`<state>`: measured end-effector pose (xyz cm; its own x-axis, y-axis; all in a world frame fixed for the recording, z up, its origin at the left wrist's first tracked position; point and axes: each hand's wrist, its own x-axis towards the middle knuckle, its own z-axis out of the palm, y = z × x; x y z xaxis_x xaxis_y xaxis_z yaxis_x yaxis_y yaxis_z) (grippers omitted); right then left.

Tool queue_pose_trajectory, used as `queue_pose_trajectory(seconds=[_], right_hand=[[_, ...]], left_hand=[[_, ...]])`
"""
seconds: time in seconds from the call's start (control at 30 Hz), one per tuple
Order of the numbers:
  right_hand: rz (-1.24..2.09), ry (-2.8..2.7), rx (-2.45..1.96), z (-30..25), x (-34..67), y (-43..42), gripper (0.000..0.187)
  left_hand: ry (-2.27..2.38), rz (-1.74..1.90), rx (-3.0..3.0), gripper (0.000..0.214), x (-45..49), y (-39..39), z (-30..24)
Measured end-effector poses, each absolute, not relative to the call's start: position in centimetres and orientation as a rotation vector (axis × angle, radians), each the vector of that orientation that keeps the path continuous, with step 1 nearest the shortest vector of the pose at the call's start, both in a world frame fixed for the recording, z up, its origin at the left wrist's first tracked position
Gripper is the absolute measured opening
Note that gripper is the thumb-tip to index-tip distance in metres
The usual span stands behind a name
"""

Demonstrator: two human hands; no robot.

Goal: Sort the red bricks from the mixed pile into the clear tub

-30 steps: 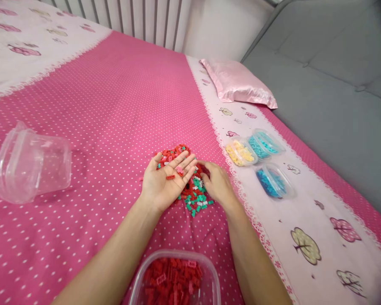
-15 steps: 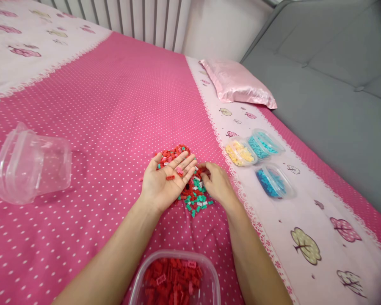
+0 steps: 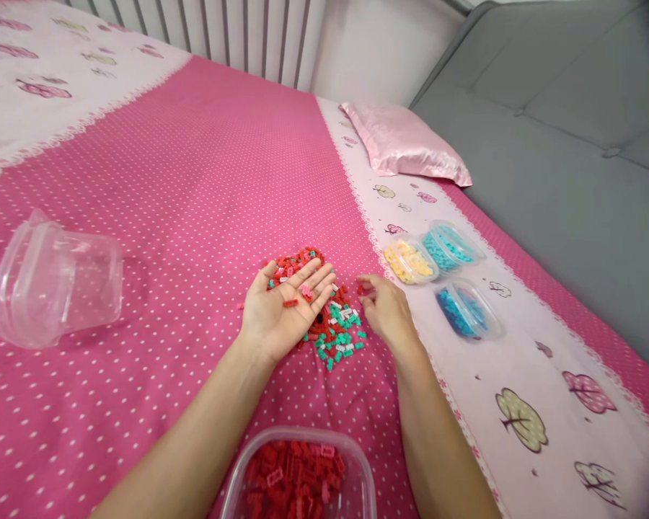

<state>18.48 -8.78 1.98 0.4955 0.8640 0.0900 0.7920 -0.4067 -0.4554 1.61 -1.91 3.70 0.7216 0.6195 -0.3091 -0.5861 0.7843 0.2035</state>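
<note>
Right hand [image 3: 388, 313] pulled back from brick pile [image 3: 335, 328], off to right. Fingertips closed on 1 red brick [image 3: 362, 290], so 1 more came out of mix. Left hand [image 3: 278, 313] stayed over pile, palm up, fingers apart, few loose bricks [image 3: 290, 303] lying on it.

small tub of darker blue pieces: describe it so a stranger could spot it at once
Start at the pale lace-edged border strip along the right of the pink polka-dot bedsheet. Three small clear plastic tubs cluster there; the tub of darker blue pieces sits nearest the camera, apart from the yellow-filled tub and the turquoise-filled tub behind it.
</note>
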Motion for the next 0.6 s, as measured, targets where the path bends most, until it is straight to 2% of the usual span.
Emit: queue_pose_trajectory(seconds=[0.33, 0.6], right_hand=[[0.158, -1.312, -2.399, 1.52, 18.55, -8.55, 0.021], [0.162, -1.304, -2.290, 2.43, 17.88, -8.62, 0.021]], left_hand=[[0.386, 0.671, 0.073, 0.060, 1.68, -1.94, 3.87], [0.381, 0.676, 0.083, 0.061, 1.63, -1.96, 3.88]])
